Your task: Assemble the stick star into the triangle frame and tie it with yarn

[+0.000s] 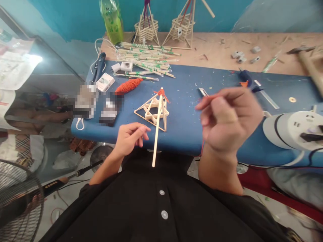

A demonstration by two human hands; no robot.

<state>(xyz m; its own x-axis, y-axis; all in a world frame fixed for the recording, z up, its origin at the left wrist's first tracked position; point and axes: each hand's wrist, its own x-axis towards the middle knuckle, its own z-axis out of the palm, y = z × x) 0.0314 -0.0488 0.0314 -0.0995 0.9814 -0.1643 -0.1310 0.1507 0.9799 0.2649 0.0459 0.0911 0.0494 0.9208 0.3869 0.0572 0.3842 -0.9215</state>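
Observation:
A small frame of wooden sticks (154, 112) lies on the blue table top (186, 111), with a long stick (157, 134) tied to it by orange thread at the top and reaching past the table's near edge. My left hand (131, 137) hovers just left of that long stick, fingers loosely curled and pinched, touching nothing I can make out. My right hand (227, 117) is raised above the table, fingers closed on a strand of orange thread that runs to its fingertips and hangs down below the wrist.
A skein of orange thread (129, 85), small boxes (105, 81), a pile of wrapped chopsticks (145, 60), two stick towers (181, 27), a green bottle (111, 18), a glue gun (246, 80), a hammer (306, 62) and a white power strip (295, 129) surround the work area. A fan (17, 201) stands at lower left.

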